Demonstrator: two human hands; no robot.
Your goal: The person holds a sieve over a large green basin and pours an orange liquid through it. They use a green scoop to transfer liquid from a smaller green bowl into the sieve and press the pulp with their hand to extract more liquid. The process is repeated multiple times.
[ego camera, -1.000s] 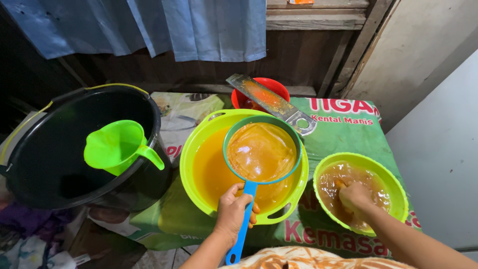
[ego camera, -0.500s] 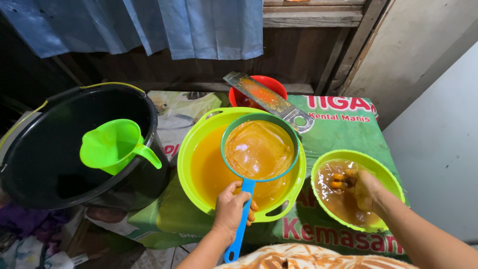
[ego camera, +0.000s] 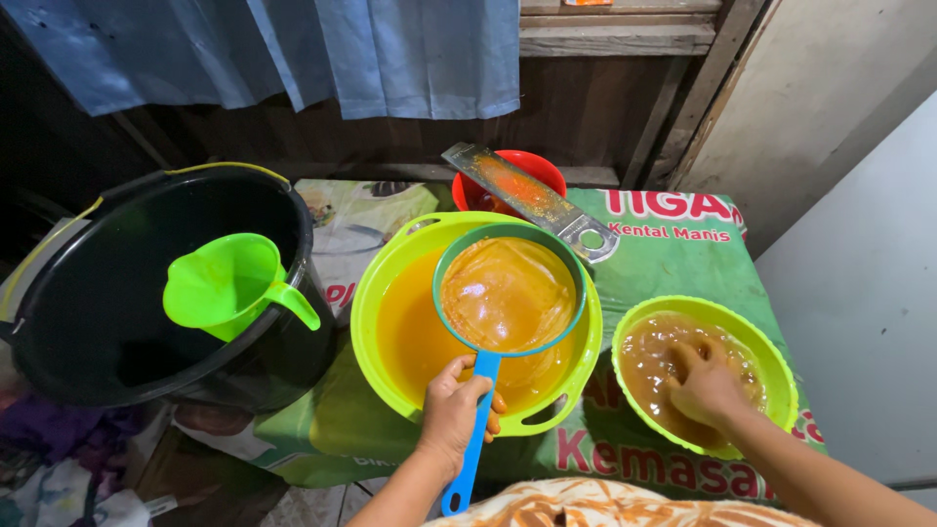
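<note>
My left hand (ego camera: 455, 410) grips the blue handle of a round strainer (ego camera: 508, 293) that rests over a large lime-green basin (ego camera: 390, 283) full of orange liquid. The strainer's mesh holds wet orange pulp. My right hand (ego camera: 705, 385) is down inside a smaller lime-green bowl (ego camera: 781, 366) at the right, fingers spread in brownish-orange liquid with pulp. Whether that hand holds any pulp is hidden by the liquid.
A black bucket (ego camera: 88, 332) with a green jug (ego camera: 229, 288) inside stands at the left. A red bowl (ego camera: 512, 176) with a metal grater (ego camera: 532, 200) across it sits behind the basin. A green printed sheet (ego camera: 683, 254) covers the table. Blue cloth (ego camera: 390, 54) hangs behind.
My right hand lifted out of the small bowl with orange pulp half a second ago and is now back down in the liquid. The left hand and strainer stayed put.
</note>
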